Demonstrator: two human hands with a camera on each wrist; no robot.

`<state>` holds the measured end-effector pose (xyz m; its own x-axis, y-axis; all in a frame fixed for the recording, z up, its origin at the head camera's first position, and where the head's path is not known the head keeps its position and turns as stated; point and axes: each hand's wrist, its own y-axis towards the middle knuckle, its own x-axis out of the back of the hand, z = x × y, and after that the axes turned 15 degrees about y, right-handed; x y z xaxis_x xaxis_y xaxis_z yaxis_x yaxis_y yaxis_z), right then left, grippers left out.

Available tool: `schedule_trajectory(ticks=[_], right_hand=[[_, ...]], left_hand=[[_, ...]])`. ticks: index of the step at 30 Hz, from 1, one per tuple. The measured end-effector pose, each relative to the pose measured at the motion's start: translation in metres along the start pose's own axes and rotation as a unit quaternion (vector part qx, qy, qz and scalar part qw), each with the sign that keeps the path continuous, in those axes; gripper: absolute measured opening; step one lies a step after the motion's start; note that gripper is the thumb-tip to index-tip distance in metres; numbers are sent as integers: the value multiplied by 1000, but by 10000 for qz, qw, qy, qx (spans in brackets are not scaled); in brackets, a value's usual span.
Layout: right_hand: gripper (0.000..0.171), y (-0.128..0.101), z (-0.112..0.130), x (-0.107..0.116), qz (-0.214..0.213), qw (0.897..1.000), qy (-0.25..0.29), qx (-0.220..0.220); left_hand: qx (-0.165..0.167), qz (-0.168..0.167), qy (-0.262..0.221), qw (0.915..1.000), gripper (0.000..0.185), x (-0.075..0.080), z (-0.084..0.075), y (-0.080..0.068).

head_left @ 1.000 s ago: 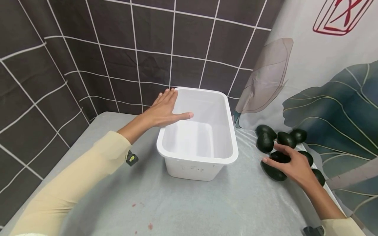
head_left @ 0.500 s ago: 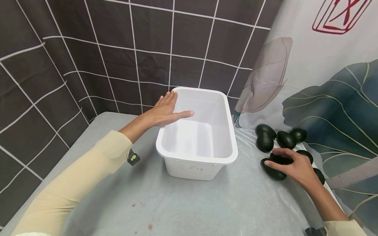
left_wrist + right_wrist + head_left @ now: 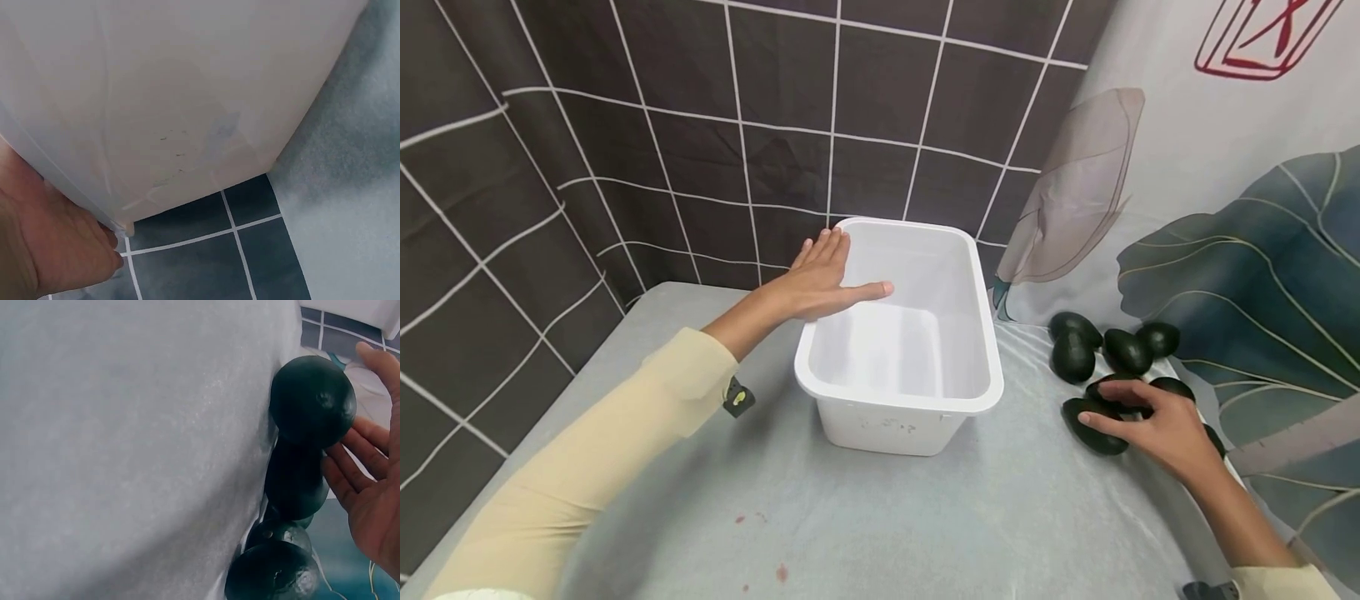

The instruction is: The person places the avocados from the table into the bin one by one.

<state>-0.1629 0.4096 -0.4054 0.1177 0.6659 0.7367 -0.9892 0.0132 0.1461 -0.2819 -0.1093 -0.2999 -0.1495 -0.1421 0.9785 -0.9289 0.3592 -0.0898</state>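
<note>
A deep white plastic tub [image 3: 891, 427] stands on the grey cloth with its inside bare. My left hand [image 3: 820, 290] lies with straight fingers along its left rim, thumb stretched over the opening. In the left wrist view, that hand [image 3: 59, 240] is beside the tub's outer wall [image 3: 169, 94]. Over a cluster of dark green avocados, my right hand [image 3: 1161, 423] hovers with thumb and fingers apart. The avocado [image 3: 1095, 427] nearest its thumb lies at the cluster's front left. In the right wrist view, loosely bent fingers reach close behind an avocado [image 3: 312, 400], not closed around it.
Several more avocados, among them one at the back left [image 3: 1072, 357] and another [image 3: 1126, 353], sit near the right edge of the grey-covered table [image 3: 880, 525]. A dark gridded curtain [image 3: 790, 92] rises behind the tub, and a printed white curtain [image 3: 1157, 167] hangs at right.
My right hand has shifted slightly right and toward me over the avocados, its fingers drawing back. The left hand stays on the tub's rim.
</note>
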Motion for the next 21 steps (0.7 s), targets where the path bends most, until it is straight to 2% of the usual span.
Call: schedule_trajectory(ticks=[4,13,21], right_hand=[[69,-1,-1,0,76,9998,-121,-144],[77,-4,-5,3,244,9989,-263,-308],[88,-6,-6,3,607,9963,-259,-555]], left_hand=[[19,-37,183,9998,129,-1,0,0],[-6,-57,271,9996,129,-4,-1,0],[46,-73,404,9991,128,-3,-2,-2]])
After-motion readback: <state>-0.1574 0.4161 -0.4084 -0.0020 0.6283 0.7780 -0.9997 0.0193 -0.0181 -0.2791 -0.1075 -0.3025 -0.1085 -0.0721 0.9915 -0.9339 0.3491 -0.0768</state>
